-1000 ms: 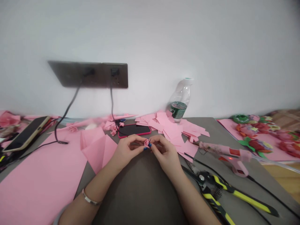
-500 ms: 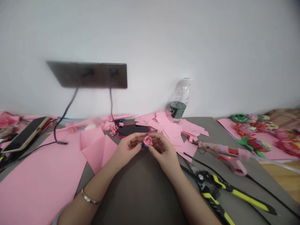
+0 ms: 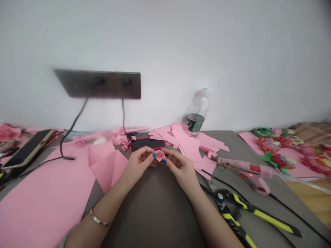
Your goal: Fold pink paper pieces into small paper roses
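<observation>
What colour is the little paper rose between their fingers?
Pink, in the head view: the paper rose sits between the left hand and right hand.

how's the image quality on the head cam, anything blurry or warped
In the head view the light is soft and even, without strong glare; the wide lens warps the edges, and the wall socket panel looks smeared at its left end; also in the head view, the pink paper rose between the left hand and right hand is too small to show crisp folds.

Soft, even light, faint shadows under the hands (image 3: 138, 166) (image 3: 179, 168), bowed edges
</observation>
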Motion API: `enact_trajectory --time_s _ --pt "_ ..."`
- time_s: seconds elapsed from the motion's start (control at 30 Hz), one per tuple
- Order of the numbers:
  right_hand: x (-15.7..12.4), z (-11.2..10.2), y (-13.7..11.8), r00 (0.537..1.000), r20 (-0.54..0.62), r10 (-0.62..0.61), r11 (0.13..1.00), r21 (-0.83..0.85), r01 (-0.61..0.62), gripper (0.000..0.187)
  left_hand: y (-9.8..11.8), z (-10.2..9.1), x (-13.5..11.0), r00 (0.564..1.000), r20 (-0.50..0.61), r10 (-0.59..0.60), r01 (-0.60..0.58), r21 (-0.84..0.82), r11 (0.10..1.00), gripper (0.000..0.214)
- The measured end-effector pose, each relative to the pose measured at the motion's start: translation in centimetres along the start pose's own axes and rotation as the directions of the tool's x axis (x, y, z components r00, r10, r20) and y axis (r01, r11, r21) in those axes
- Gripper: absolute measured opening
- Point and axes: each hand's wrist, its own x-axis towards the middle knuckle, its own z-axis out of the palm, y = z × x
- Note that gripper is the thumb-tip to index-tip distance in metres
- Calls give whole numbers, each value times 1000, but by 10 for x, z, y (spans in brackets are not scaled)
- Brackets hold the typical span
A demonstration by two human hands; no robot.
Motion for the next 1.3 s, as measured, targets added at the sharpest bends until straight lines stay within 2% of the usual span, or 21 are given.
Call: enact_trajectory --time_s 0.17,0.37,0.63,0.8,1.0,1.3 --pt "2 1 -1 998 -54 38 998 49 -36 26 2 1 0 1000 -16 3 -4 -27 1000 27" --pt "4 0 1 994 -79 80 995 72 -74 29 4 0 0 999 47 11 -11 -7 1000 18" --pt "4 -2 -3 991 -77 113 986 129 -103 24 6 -4 -1 994 103 -39 41 -16 999 14" --pt "5 -3 -5 991 -41 127 981 155 -119 26 8 -4 -1 985 172 -16 11 26 1000 16" --pt "4 -2 -1 995 -30 99 987 133 -94 26 6 0 -1 985 175 6 -16 57 998 27" --pt "3 -3 -2 992 -11 123 986 112 -121 25 6 -1 -4 972 223 68 -106 162 981 25"
